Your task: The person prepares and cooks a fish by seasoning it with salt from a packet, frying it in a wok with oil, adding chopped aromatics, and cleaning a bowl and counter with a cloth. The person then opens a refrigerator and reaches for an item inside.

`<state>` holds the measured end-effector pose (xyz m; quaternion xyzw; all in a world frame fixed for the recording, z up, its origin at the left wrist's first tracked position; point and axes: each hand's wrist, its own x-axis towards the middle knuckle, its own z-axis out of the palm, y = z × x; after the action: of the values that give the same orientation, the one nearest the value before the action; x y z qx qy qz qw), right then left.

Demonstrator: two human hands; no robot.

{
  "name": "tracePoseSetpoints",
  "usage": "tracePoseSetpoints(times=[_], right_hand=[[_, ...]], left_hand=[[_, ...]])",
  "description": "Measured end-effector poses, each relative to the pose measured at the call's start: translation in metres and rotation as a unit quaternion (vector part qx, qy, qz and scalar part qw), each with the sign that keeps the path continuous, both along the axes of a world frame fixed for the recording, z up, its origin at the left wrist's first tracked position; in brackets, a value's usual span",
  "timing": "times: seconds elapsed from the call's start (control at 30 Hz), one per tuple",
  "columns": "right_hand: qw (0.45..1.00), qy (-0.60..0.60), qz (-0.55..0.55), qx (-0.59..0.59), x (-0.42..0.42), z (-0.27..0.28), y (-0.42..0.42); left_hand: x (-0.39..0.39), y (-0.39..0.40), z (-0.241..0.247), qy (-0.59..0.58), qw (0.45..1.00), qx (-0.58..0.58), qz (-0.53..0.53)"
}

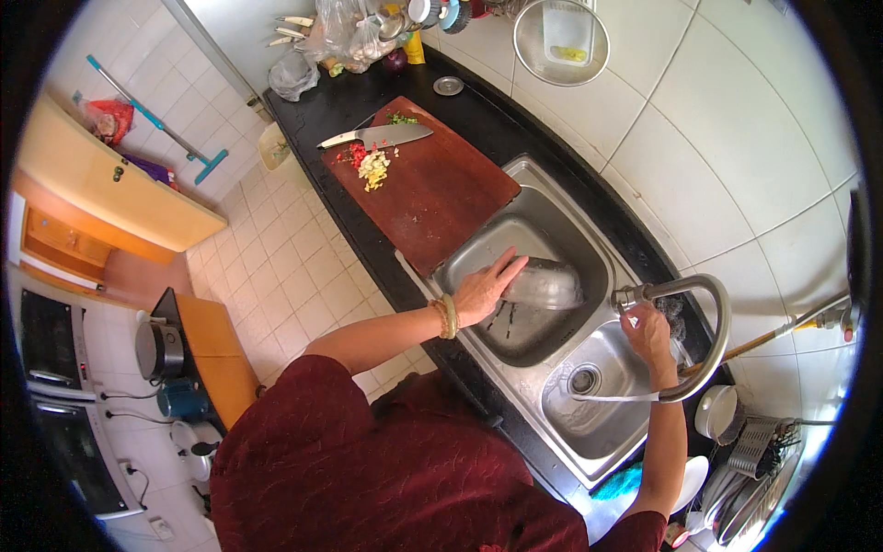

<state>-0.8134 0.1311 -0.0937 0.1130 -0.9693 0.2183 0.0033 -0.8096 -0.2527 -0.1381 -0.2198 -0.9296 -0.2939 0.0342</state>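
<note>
My left hand (486, 290) grips a shiny, see-through-looking bowl (550, 284), tilted on its side over the larger sink basin (514, 231). Whether the bowl is glass or metal is hard to tell. Dark streaks (509, 322) show in the basin just below it. At the base of the curved steel faucet (721, 303), the fingers of my right hand (648, 338) are on its handle, which they mostly hide. A stream of water (614, 397) runs from the spout into the smaller basin (603, 431), near its drain (584, 379).
A brown cutting board (441, 179) overlaps the large basin's edge. On it lie a kitchen knife (407, 134), chopped red pieces (355, 156), pale yellow pieces (374, 169) and chopped greens (400, 119). A teal cloth (617, 481) and a dish rack (752, 448) are at the right.
</note>
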Motion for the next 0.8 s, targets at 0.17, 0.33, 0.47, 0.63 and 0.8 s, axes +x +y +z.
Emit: tracePoseSetpoints(times=[0.17, 0.33, 0.47, 0.63, 0.8], right_hand=[[1.000, 0.014, -0.013, 0.024, 0.003, -0.001, 0.015], [0.991, 0.044, -0.112, -0.050, 0.023, -0.017, 0.021], [0.931, 0.075, -0.279, -0.223, 0.072, -0.039, 0.038], [0.847, 0.057, -0.467, -0.247, 0.207, -0.042, 0.022], [0.754, 0.032, -0.555, -0.351, 0.319, -0.050, -0.032]], left_hand=[[-0.014, -0.021, -0.014, 0.084, 0.994, 0.027, -0.065], [-0.032, -0.007, 0.012, 0.033, 0.994, 0.068, -0.079], [-0.045, -0.001, -0.022, -0.055, 0.972, 0.219, -0.061], [-0.042, 0.026, 0.001, -0.017, 0.983, 0.135, -0.121], [-0.066, 0.009, -0.048, -0.356, 0.866, 0.346, 0.057]])
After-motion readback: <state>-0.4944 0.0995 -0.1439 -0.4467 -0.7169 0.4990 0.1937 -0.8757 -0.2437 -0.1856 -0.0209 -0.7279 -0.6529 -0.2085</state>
